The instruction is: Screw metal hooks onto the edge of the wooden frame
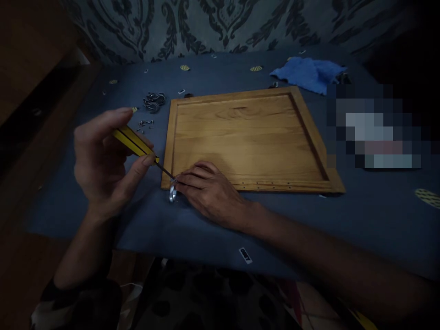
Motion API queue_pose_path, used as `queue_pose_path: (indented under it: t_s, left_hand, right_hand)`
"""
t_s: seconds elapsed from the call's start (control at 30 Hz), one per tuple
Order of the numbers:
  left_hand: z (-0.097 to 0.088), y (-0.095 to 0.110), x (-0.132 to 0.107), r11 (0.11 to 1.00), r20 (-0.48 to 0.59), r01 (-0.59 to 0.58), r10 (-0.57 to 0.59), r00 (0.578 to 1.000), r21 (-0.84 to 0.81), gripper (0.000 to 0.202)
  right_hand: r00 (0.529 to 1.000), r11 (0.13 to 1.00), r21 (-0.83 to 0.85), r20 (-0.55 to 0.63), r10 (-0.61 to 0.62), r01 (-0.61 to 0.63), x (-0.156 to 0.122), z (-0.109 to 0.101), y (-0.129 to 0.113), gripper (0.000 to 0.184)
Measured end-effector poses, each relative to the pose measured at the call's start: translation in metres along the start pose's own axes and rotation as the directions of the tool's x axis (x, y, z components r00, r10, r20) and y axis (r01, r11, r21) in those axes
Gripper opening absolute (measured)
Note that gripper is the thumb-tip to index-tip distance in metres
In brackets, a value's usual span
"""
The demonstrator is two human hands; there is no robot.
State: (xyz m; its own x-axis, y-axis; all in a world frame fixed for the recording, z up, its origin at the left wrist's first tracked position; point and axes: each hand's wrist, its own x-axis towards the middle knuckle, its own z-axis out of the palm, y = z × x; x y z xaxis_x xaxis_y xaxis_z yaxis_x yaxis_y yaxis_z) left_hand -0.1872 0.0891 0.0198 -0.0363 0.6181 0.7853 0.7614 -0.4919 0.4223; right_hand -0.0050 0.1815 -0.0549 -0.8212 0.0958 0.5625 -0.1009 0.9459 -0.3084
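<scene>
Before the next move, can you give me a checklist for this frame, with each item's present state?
1. Screwdriver in hand: ok, gripped by the left hand.
2. Right hand in place: ok, fingers at the screwdriver's tip, beside the metal hook.
3. Tip seated in a screw: cannot tell, fingers crowd it.
4. Wooden panel lying on the blue cover: ok.
5. Small screws and pile of hooks in view: ok, left of the panel.
6. Blue cloth away from both hands: ok.

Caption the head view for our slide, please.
Left hand holding a screwdriver, right hand on a wooden board beside a hook.
</scene>
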Motion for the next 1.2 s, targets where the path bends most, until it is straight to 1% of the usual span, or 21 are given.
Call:
queue_pose_path:
  t_s: [0.13,0.3,0.47,0.67,0.83,0.9,1.0,1.1,1.2]
  left_hand:
    - [0.0,-0.003,-0.005,1.0,0.039,0.023,-0.022,0.999,-0.021,0.064]
    - [0.002,-0.003,-0.007,0.997,0.042,0.073,-0.074,0.996,0.01,0.062]
    - [0.001,-0.002,-0.007,0.999,0.059,0.021,-0.023,0.998,0.036,0.07]
    - [0.0,0.0,-0.01,0.986,0.066,0.139,-0.145,0.987,0.087,0.064]
    - [-0.002,-0.004,-0.012,0.978,0.05,0.092,-0.103,0.993,0.188,0.064]
    - [-0.003,-0.007,-0.013,0.973,0.05,0.056,-0.069,0.996,0.225,0.067]
    - [-0.004,-0.008,-0.013,0.971,0.067,0.022,-0.039,0.997,0.238,0.073]
    - [-0.004,-0.004,-0.012,0.976,0.074,0.071,-0.088,0.993,0.204,0.071]
    - [-0.004,0.001,-0.01,0.979,0.108,0.111,-0.131,0.985,0.172,0.069]
  right_hand:
    - [1.0,1.0,-0.002,0.012,0.009,-0.009,0.0,0.0,0.0,0.025]
    - [1.0,1.0,-0.012,0.006,0.004,-0.004,0.0,0.001,0.0,0.025]
    - [1.0,1.0,-0.019,0.005,0.007,-0.007,0.0,0.001,0.0,0.025]
    - [1.0,1.0,-0.014,-0.015,-0.007,0.006,0.001,0.001,0.0,0.023]
    - [1.0,1.0,-0.009,-0.018,-0.004,0.004,0.001,0.002,0.001,0.023]
    - [1.0,1.0,-0.018,-0.009,0.0,-0.001,0.001,0.001,0.001,0.023]
    - [1.0,1.0,-0.015,-0.003,0.001,-0.001,0.001,0.001,0.0,0.023]
    - [1.0,1.0,-0.008,-0.004,0.0,0.0,0.001,0.0,0.0,0.022]
    - [1.0,1.0,-0.012,0.008,0.008,-0.008,0.001,0.0,0.0,0.023]
